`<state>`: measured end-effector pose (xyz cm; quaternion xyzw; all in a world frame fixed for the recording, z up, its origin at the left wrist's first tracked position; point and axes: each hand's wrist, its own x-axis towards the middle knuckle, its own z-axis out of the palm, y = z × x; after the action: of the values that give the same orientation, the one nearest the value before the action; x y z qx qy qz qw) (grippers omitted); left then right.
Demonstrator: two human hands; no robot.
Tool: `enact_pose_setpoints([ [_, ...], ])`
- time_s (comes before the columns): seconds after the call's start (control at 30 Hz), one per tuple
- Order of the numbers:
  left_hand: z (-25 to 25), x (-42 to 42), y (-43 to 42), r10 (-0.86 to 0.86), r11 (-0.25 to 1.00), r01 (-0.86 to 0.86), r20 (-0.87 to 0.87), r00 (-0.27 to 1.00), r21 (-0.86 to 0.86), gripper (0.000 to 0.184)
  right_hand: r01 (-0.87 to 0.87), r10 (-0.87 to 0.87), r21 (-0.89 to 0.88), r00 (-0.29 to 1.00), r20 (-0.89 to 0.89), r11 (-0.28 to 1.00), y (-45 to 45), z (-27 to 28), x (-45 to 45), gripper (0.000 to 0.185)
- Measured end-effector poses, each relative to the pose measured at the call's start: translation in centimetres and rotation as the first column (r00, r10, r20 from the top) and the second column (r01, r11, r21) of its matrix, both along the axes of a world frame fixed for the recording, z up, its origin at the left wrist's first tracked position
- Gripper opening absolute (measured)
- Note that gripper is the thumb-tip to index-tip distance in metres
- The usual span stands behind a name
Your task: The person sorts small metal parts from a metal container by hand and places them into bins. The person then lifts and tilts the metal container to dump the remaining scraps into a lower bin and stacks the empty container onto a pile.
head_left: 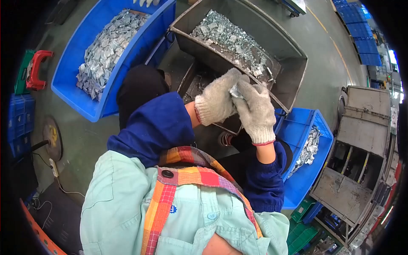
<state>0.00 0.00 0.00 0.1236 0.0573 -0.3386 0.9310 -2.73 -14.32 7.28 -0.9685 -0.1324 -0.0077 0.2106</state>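
Both of my hands wear off-white knit gloves and meet over the near edge of a grey metal bin (pixel 293 46). A small shiny metal piece (pixel 236 92) sits between them, gripped by my right hand (pixel 256 111). My left hand (pixel 217 98) is closed against the right one, its fingers bent; what it holds is hidden. Beyond my hands, many small metal pieces (pixel 227 36) lie loose inside the metal bin.
A blue bin (pixel 108 91) piled with metal pieces stands at the left, with a gloved hand at its top edge. Another blue bin (pixel 325 140) with metal pieces is at the right. A red stool (pixel 37 70) and a metal cabinet (pixel 361 127) stand farther out.
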Motion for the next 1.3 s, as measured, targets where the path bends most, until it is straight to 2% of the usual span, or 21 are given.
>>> enact_pose_setpoints([
  [0.07, -0.4, -0.2, 0.0, -0.052, 0.995, 0.051, -0.011, 0.999, -0.083, 0.046, 0.003, -0.019, 0.19, 0.996, 0.082, 0.982, -0.1, -0.5, 0.3, 0.028],
  [0.13, 0.1, 0.4, 0.4, -0.113, 0.86, -0.216, 0.584, 0.804, 0.462, 0.059, 0.257, -0.215, 0.53, 0.966, -0.141, 0.808, -0.3, -0.6, 0.3, 0.026],
  [0.17, 0.1, 0.3, 0.3, -0.05, 0.979, -0.034, 0.396, 0.917, 0.202, 0.061, 0.384, -0.267, 0.648, 0.923, -0.276, 0.657, -0.4, -0.7, 0.3, 0.026],
  [0.2, 1.0, 0.2, 0.5, -0.064, 0.993, 0.078, 0.148, 0.987, -0.09, 0.064, 0.514, -0.22, 0.702, 0.854, -0.471, 0.492, -0.3, 0.5, 0.4, 0.029],
  [0.3, 1.3, 0.3, 0.4, -0.043, 0.994, 0.052, 0.096, 0.994, -0.092, 0.056, 0.532, 0.05, 0.842, 0.846, -0.53, -0.09, -2.5, -0.7, 0.7, 0.028],
  [0.33, 1.6, 0.3, 0.5, -0.056, 0.993, 0.055, -0.005, 0.998, -0.108, 0.049, 0.474, 0.173, 0.862, 0.878, -0.447, -0.178, -3.1, 0.0, 0.8, 0.028],
  [0.37, 1.6, 0.2, 0.5, -0.018, 0.995, 0.02, 0.016, 1.0, -0.102, 0.047, 0.381, 0.425, 0.861, 0.877, -0.222, -0.336, -3.9, -0.4, 1.3, 0.032],
  [0.43, 1.5, 0.2, 0.5, 0.057, 0.994, -0.052, 0.059, 0.997, -0.093, 0.047, 0.32, 0.25, 0.831, 0.942, -0.226, -0.454, -3.5, 0.3, 0.6, 0.039],
  [0.5, 1.4, 0.4, 0.8, 0.043, 0.988, -0.034, 0.053, 0.998, -0.153, 0.05, 0.241, 0.212, 0.871, 0.964, -0.162, -0.428, -3.2, 1.9, 0.1, 0.04],
  [0.6, 1.2, 0.6, 0.6, 0.062, 0.984, -0.052, 0.054, 0.997, -0.169, 0.051, 0.182, 0.336, 0.859, 0.942, -0.012, -0.479, -4.4, 1.1, 0.9, 0.042],
  [0.7, 0.7, 0.8, 0.2, 0.083, 0.988, -0.07, 0.089, 0.993, -0.138, 0.052, 0.334, 0.342, 0.911, 0.908, -0.241, -0.243, -5.6, 0.5, 1.2, 0.039],
  [0.77, 1.0, 0.6, 0.1, 0.106, 0.991, -0.093, 0.133, 0.985, -0.097, 0.051, 0.537, 0.011, 0.827, 0.838, -0.546, 0.166, -4.6, 1.6, 0.1, 0.036],
  [0.8, 1.2, 0.5, 0.2, 0.101, 0.994, -0.096, 0.122, 0.987, -0.046, 0.05, 0.563, -0.166, 0.763, 0.825, -0.54, 0.318, -2.8, 1.7, 0.3, 0.039],
  [0.83, 1.3, 0.4, 0.2, 0.097, 0.995, -0.098, 0.111, 0.989, 0.002, 0.05, 0.58, -0.204, 0.682, 0.807, -0.554, 0.445, -2.1, 2.0, 0.0, 0.049],
  [0.87, 1.4, 0.4, 0.3, 0.094, 0.994, -0.099, 0.097, 0.991, 0.051, 0.049, 0.483, -0.233, 0.594, 0.863, -0.449, 0.643, -1.6, 1.6, -0.1, 0.054],
  [0.93, 1.3, 0.2, 0.4, 0.085, 0.993, -0.094, 0.113, 0.99, 0.077, 0.048, 0.339, -0.25, 0.371, 0.93, -0.268, 0.865, -0.2, 1.9, -0.2, 0.058],
  [1.03, 0.6, 0.1, 0.1, 0.095, 0.994, -0.1, 0.108, 0.99, 0.04, 0.049, 0.239, -0.212, 0.345, 0.97, -0.115, 0.908, -0.9, -0.4, 0.4, 0.063],
  [1.07, 0.3, 0.2, 0.0, 0.103, 0.995, -0.103, 0.102, 0.99, -0.003, 0.05, 0.278, -0.235, 0.388, 0.959, -0.156, 0.879, -1.3, -0.5, 0.2, 0.057],
  [1.17, 0.5, 0.2, 0.2, 0.11, 0.991, -0.104, 0.06, 0.992, -0.082, 0.052, 0.562, -0.268, 0.527, 0.803, -0.532, 0.637, -0.4, 2.5, 0.3, 0.049],
  [1.2, 0.8, 0.2, 0.3, 0.107, 0.99, -0.102, 0.043, 0.993, -0.1, 0.053, 0.503, -0.231, 0.663, 0.859, -0.457, 0.555, -0.6, 1.5, 0.4, 0.045],
  [1.3, 1.6, 0.3, 0.4, 0.118, 0.981, -0.11, 0.039, 0.992, -0.161, 0.055, 0.627, -0.188, 0.74, 0.779, -0.598, 0.243, -1.3, 1.3, 0.2, 0.042],
])
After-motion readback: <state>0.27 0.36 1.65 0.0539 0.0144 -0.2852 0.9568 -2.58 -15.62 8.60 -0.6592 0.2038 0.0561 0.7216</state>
